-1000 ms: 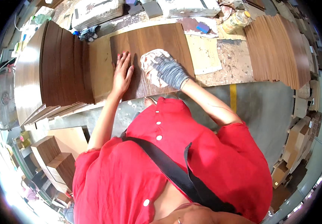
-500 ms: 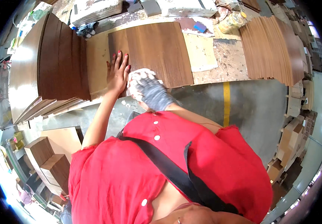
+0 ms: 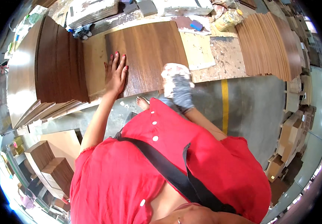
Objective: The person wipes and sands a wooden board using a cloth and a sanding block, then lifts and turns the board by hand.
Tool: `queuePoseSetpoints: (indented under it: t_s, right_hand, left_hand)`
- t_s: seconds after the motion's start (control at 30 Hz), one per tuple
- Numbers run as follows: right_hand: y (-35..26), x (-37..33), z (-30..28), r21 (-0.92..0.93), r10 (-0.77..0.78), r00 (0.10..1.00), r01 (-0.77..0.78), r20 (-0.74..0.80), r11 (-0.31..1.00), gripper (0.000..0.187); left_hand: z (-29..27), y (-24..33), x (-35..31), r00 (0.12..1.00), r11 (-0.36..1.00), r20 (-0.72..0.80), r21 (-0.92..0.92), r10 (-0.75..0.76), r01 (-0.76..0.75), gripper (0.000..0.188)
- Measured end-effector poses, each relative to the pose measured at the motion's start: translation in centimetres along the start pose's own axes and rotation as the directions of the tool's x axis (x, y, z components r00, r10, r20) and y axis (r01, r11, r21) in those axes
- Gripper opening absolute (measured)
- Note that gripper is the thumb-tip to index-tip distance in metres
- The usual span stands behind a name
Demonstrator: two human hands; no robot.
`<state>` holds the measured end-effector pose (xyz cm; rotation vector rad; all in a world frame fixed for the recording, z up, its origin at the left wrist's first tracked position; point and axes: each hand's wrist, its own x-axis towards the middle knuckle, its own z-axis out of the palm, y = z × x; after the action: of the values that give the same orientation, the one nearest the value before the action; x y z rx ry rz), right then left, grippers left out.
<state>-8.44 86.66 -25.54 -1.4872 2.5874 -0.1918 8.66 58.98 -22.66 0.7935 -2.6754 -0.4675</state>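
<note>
A brown wood-grain panel (image 3: 146, 48) lies flat on the worktable. My bare left hand (image 3: 116, 76) rests on the panel's left part, palm down, fingers spread, holding nothing. At the near right corner of the panel is my right hand (image 3: 181, 89), in a grey glove and a little smeared by motion. Its fingers close over a whitish, stained rag (image 3: 176, 70), which lies against the panel's near edge. The glove and rag partly hide that corner.
Dark brown panels (image 3: 58, 61) stand stacked at the left, and a stack of thinner panels (image 3: 265, 44) at the right. Farther back are a plastic bottle with a yellow cap (image 3: 229, 19), a blue block (image 3: 196, 25), a grey block (image 3: 147, 7) and a dark crumpled cloth (image 3: 82, 31).
My right hand has slid the rag rightward along the panel's near edge, from beside my left hand to the right corner. My left hand stays on the panel.
</note>
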Motion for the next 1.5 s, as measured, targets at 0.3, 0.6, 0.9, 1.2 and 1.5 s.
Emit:
queuePoseSetpoints:
  t_s: [0.3,0.6,0.9,1.2,1.5]
  right_hand:
    - [1.4,-0.3,-0.6,0.099,-0.123,0.970,0.146,-0.208,0.984,0.064]
    - [10.4,1.5,-8.4,0.833,0.551,0.730,0.045,-0.404,0.551,0.036]
    - [3.4,12.7,-5.4,0.666,0.106,0.932,0.166,-0.347,0.727,0.041]
    - [-10.7,10.3,-4.2,0.085,-0.534,0.841,0.541,-0.088,0.837,0.063]
    - [0.7,19.4,-4.4,-0.300,-0.128,0.959,0.047,-0.254,0.953,0.051]
  left_hand:
    - [0.1,-0.8,-0.3,1.000,0.997,0.024,-0.077,0.002,0.000,0.051]
    - [-0.5,-0.4,0.1,1.000,0.998,0.013,-0.061,0.003,-0.002,0.051]
    - [-0.9,0.0,0.1,0.999,0.995,0.044,-0.093,-0.030,0.034,0.054]
    - [0.4,-1.2,-1.2,0.956,0.964,-0.167,0.067,-0.243,0.257,0.069]
    - [0.6,-1.2,-0.8,0.952,0.953,-0.136,0.095,-0.274,0.288,0.065]
